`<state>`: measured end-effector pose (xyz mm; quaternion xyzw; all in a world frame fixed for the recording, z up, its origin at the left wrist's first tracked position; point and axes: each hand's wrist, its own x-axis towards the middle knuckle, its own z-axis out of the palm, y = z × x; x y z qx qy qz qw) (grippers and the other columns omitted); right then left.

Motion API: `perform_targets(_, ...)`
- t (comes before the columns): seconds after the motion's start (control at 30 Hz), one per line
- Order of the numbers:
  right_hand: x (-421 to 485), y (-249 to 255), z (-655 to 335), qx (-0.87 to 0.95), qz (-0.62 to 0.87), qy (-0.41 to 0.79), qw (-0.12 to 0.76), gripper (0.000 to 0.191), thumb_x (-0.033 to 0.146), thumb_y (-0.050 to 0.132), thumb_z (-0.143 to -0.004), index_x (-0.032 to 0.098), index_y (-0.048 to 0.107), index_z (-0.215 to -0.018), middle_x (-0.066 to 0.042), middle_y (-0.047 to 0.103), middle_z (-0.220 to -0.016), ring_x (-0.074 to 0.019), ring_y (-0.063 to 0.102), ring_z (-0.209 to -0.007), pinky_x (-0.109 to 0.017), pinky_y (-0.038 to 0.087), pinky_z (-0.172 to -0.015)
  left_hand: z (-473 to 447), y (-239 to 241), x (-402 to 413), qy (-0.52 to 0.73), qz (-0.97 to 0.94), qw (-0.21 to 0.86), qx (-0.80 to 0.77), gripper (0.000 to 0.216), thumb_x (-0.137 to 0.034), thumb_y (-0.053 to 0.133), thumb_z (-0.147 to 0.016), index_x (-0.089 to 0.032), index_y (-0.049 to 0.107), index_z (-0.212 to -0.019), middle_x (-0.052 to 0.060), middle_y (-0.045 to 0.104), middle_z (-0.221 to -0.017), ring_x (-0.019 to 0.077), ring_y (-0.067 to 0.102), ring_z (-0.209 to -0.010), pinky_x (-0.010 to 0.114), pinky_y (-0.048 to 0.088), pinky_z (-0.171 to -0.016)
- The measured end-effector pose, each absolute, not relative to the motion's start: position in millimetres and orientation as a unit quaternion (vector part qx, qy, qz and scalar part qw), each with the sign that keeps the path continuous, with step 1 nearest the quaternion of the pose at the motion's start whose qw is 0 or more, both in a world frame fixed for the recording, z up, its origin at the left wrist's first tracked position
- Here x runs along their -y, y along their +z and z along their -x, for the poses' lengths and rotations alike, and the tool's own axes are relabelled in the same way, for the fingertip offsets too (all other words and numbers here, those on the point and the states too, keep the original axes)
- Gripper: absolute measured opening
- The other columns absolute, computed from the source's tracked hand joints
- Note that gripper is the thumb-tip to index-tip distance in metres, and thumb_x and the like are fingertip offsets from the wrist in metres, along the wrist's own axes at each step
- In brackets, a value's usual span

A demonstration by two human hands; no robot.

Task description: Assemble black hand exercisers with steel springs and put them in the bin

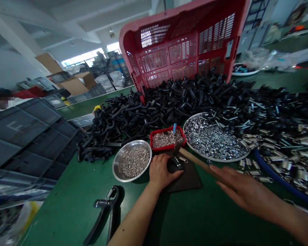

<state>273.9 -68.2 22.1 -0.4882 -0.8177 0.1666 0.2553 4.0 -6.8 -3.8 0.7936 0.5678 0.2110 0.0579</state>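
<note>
My right hand (234, 184) is wrapped round the wooden handle of a hammer (195, 161). The hammer's head is over a small black plastic part (172, 165) on a dark mat (187, 179). My left hand (162, 171) grips that black part, with thumb and fingers on either side of it. A small spring (183, 159) lies on the mat beside it. Left of my left hand stands a metal bowl (132, 161) of small metal pieces. An assembled black hand grip (106, 212) with a spring lies on the green table.
Behind the mat is a red tray (166, 138) of small pins. A white plate (215, 138) of metal pieces and a blue-rimmed container (282, 177) of springs stand right. Black handles (164, 102) pile up before a tipped red crate (179, 51). Grey crates (28, 136) stand left.
</note>
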Motion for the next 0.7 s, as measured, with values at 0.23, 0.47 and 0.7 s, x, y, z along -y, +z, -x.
perform_targets(0.23, 76, 35, -265, 0.813, 0.483, 0.067, 0.318, 0.053, 0.023, 0.052, -0.078, 0.032, 0.043, -0.129, -0.005, 0.063, -0.106, -0.0223, 0.062, -0.087, -0.034, 0.053, -0.074, -3, -5, 3, 0.225, -0.782, 0.072, -0.577, 0.059, -0.061, 0.064, -0.056, -0.019, 0.057, -0.098, 0.007, 0.056, -0.101, 0.0238, 0.048, -0.095, 0.036, 0.039, -0.085)
perform_targets(0.47, 67, 32, -267, 0.762, 0.543, 0.213, 0.282, 0.048, 0.036, 0.057, -0.074, 0.026, 0.053, -0.120, -0.007, 0.066, -0.095, -0.0218, 0.063, -0.077, -0.034, 0.053, -0.066, -3, -6, 4, 0.222, -0.785, 0.061, -0.575, 0.060, -0.063, 0.062, -0.057, -0.019, 0.055, -0.097, 0.007, 0.055, -0.100, 0.0240, 0.048, -0.095, 0.037, 0.039, -0.085)
perform_targets(0.7, 19, 51, -320, 0.624, 0.644, 0.300, 0.325, 0.052, 0.045, 0.065, -0.064, 0.023, 0.060, -0.110, -0.007, 0.065, -0.061, -0.0184, 0.057, -0.046, -0.029, 0.045, -0.042, -5, 7, 13, 0.231, -0.744, 0.147, -0.609, 0.063, -0.060, 0.063, -0.059, -0.020, 0.048, -0.106, 0.005, 0.059, -0.097, 0.0240, 0.055, -0.090, 0.037, 0.042, -0.079)
